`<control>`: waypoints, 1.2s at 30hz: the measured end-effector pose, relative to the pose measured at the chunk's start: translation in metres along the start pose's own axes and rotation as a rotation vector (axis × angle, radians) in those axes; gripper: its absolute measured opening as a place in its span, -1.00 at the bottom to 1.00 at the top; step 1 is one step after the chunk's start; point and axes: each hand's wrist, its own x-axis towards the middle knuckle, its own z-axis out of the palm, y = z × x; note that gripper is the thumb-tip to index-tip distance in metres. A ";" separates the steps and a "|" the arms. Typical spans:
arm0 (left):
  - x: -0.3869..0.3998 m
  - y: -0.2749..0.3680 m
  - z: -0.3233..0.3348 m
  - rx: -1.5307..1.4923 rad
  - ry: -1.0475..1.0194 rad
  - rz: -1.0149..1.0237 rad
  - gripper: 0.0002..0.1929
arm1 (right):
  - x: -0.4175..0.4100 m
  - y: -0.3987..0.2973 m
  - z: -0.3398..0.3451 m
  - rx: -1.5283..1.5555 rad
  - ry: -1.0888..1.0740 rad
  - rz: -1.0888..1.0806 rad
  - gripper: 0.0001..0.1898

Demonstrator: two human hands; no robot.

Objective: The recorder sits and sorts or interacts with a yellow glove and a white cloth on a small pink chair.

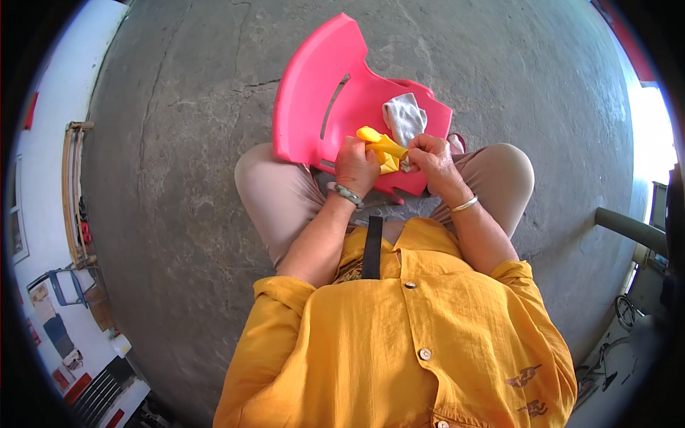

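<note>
A yellow piece of thin, rubber-like material (389,147), possibly a balloon or glove, is stretched between my hands above a pink plastic chair's seat. My left hand (357,167) grips its left part, with a rounded yellow end sticking up past the fingers. My right hand (432,160) pinches its right edge between thumb and fingers. A folded light grey cloth (405,117) lies on the seat just beyond my right hand. A small pale bit shows by my right fingertips; what it is cannot be told.
The pink plastic chair (321,64) stands between my knees on a cracked concrete floor (187,214). A wooden frame (69,192) and a folding chair (69,286) lean by the left wall. Bicycles (599,369) stand at the lower right, and a grey pipe (629,227) juts in at the right.
</note>
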 end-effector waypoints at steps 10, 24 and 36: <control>-0.015 0.027 -0.007 -0.425 0.039 0.096 -0.85 | 0.000 -0.003 0.008 0.282 -0.107 0.147 -0.92; -0.009 0.019 -0.004 -0.765 -0.112 -0.287 -0.90 | -0.002 -0.005 0.017 -0.300 0.037 -0.266 -0.82; -0.013 0.019 -0.002 -0.745 -0.178 -0.286 -0.90 | -0.002 0.010 0.021 -0.586 0.157 -0.554 -0.94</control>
